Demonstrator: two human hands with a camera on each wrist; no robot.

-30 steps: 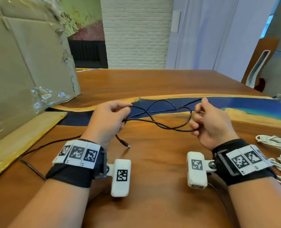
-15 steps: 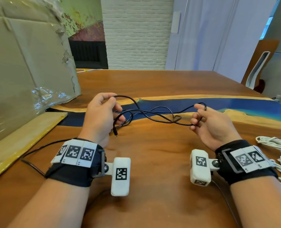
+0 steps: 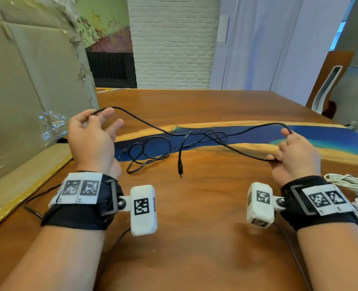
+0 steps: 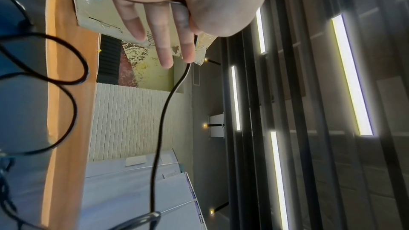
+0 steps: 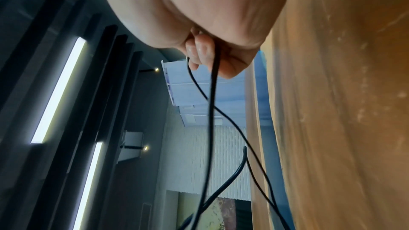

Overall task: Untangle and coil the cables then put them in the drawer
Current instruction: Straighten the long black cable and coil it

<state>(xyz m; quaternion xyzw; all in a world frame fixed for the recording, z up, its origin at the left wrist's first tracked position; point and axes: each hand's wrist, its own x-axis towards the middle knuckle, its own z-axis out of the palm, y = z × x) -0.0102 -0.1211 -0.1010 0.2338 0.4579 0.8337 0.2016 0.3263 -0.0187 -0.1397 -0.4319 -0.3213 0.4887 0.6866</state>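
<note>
A thin black cable (image 3: 153,127) stretches between my two hands above the wooden table (image 3: 205,206). My left hand (image 3: 92,131) is raised at the left and pinches one part between thumb and forefinger, with the other fingers (image 4: 163,41) straight. My right hand (image 3: 295,152) at the right grips a bend of the cable (image 5: 211,111) in curled fingers (image 5: 199,53). A knot of crossed strands (image 3: 203,136) hangs midway. A plug end (image 3: 180,172) dangles from it. Loose loops (image 3: 148,152) lie on the table. No drawer is in view.
A large cardboard box (image 3: 27,97) stands at the left on a yellow board (image 3: 27,175). White cables (image 3: 354,185) are bundled at the right edge. Another thin black lead (image 3: 33,198) runs under my left wrist. A blue resin strip (image 3: 320,135) crosses the table.
My hands have moved apart, the left up and left, the right to the right, stretching the cable. The plug end has dropped free and several loops have fallen onto the table.
</note>
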